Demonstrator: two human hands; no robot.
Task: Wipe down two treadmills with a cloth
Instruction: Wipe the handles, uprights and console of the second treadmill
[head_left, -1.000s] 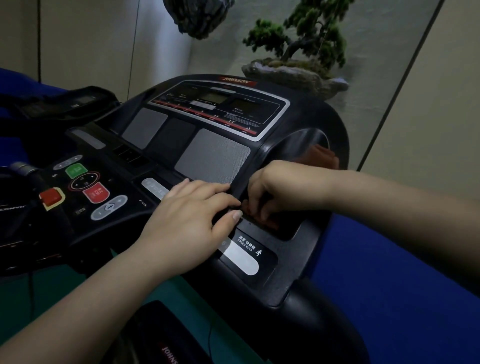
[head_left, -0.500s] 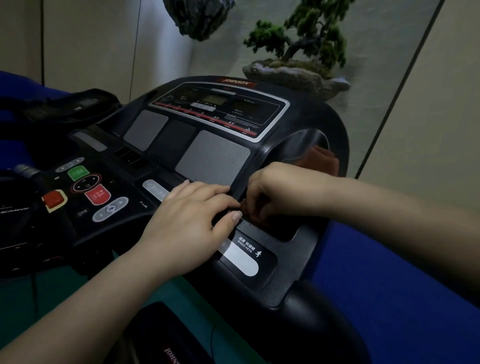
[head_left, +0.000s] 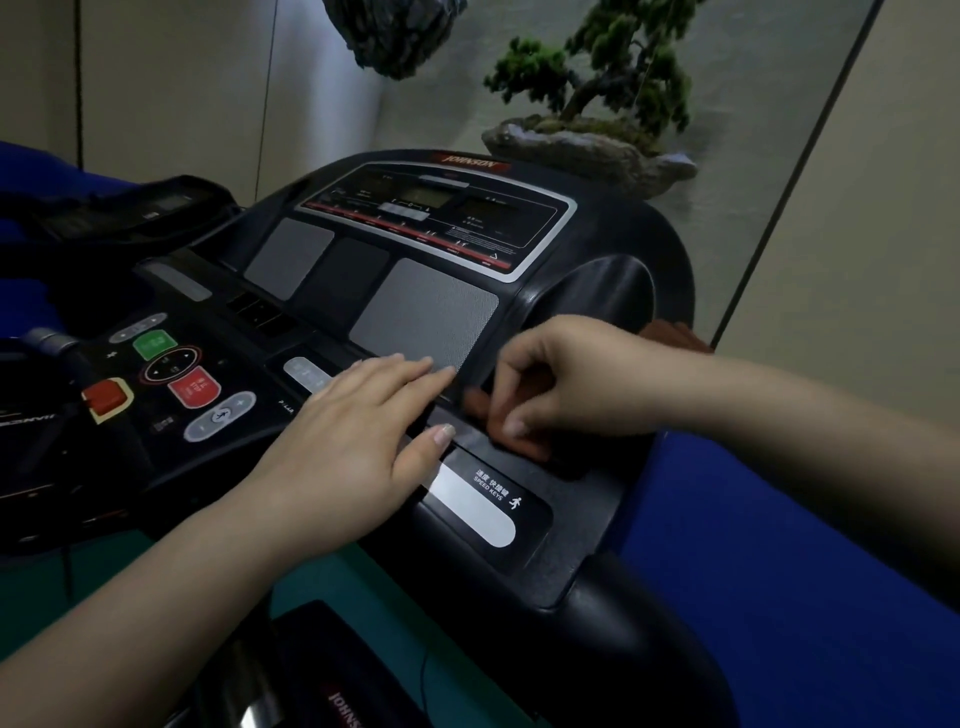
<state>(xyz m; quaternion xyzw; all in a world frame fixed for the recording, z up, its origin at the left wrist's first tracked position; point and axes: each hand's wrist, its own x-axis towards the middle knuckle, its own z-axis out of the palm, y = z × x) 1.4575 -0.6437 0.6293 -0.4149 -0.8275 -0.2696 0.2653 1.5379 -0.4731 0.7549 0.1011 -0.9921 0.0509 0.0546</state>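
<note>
The cup recess (head_left: 597, 306) of the treadmill console (head_left: 571, 234) opens just beyond the right hand (head_left: 576, 379); its contents cannot be made out, as the hollow is dark. A brown fold of the cloth (head_left: 670, 335) shows at the recess's outer rim, behind the right wrist.

The cloth's near end (head_left: 519, 434) lies bunched under the right hand, on the console ledge directly above the "SPEED KEYS" panel (head_left: 483, 506). The two visible parts suggest a long axis running from the fingertips back under the palm toward the recess rim; the middle is hidden by the hand, so this cannot be confirmed.

Right hand: fingers curled down, pinching and pressing the cloth against the ledge. Left hand (head_left: 353, 447): fingers straight and flat, resting on the console just beside the right hand, thumb tip at the ledge edge, gripping nothing.

The green button (head_left: 155, 344) and red stop button (head_left: 195, 387) lie well to the left of the left hand. A second treadmill console (head_left: 130, 208) sits beyond them. A bonsai in a stone tray (head_left: 587, 145) stands behind the console.

Change against the frame half a second earlier: both hands occupy nearly the same places; the cloth edge now protrudes a little more toward the left hand.
</note>
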